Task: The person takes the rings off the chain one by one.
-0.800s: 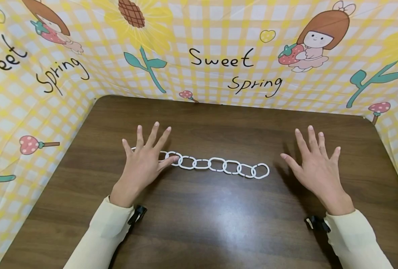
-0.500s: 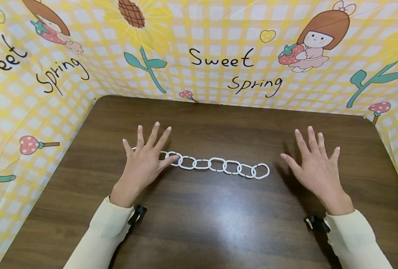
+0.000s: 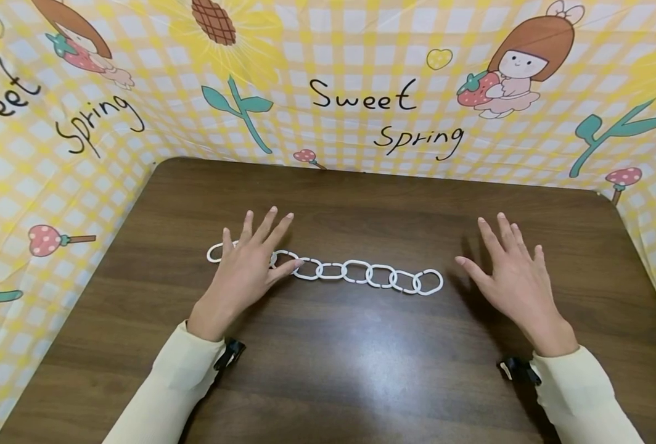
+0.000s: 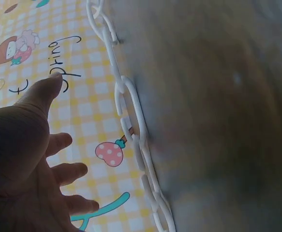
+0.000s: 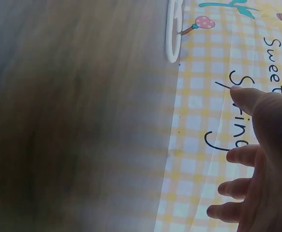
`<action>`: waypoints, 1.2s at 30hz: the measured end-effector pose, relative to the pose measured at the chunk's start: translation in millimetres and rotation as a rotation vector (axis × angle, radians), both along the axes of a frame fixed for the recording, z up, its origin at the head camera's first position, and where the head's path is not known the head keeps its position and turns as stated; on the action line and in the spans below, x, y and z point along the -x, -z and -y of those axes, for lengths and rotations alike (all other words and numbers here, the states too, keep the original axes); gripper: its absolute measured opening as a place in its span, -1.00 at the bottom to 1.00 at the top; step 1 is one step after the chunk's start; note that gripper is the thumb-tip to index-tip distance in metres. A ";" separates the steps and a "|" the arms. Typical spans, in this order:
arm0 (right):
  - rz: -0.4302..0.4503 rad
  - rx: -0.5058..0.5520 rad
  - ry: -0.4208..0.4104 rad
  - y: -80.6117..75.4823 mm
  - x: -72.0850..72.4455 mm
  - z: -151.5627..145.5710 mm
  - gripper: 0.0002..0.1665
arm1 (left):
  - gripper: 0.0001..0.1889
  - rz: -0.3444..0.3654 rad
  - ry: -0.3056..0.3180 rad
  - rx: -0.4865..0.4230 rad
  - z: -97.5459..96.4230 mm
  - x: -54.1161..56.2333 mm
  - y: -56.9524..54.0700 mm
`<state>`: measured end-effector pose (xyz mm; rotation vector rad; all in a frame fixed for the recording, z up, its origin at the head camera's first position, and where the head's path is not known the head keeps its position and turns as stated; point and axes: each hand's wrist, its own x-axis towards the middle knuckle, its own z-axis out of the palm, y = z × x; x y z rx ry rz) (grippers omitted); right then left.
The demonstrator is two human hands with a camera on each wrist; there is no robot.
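A chain of white plastic links (image 3: 357, 271) lies stretched across the brown table, its left part partly covered by my left hand (image 3: 243, 266). That hand hovers over the links with fingers spread, and nothing is gripped. In the left wrist view the chain (image 4: 133, 108) runs past the thumb and fingers, apart from them. Beyond the chain's right end link (image 3: 430, 270), my right hand (image 3: 518, 280) is held over the table with spread, relaxed fingers, holding nothing. The right wrist view shows the end link (image 5: 169, 36) away from the fingers.
The wooden table (image 3: 317, 357) has a rounded far edge. A yellow checked cloth (image 3: 344, 43) printed with flowers and "Sweet Spring" rises behind it and along the left side. Dark straps with small devices (image 3: 519, 371) sit at both sleeve cuffs.
My left hand has shifted slightly right, uncovering more of the chain's left end link. My right hand has moved a little left, its fingers closer together. The chain lies as before.
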<state>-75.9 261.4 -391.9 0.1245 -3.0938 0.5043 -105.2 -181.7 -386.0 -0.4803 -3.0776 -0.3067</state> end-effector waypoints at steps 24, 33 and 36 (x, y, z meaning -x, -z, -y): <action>0.030 0.051 -0.088 -0.2 -5.9 17.5 -0.11 | -0.20 0.009 0.277 -0.081 -48.2 1.4 2.8; 0.033 0.132 -0.135 1.5 -4.4 25.7 -0.27 | -0.30 -0.026 0.388 -0.124 -69.7 5.9 3.9; 0.031 0.158 -0.153 2.3 -2.8 28.1 -0.33 | -0.35 -0.018 0.433 -0.152 -78.7 7.8 4.8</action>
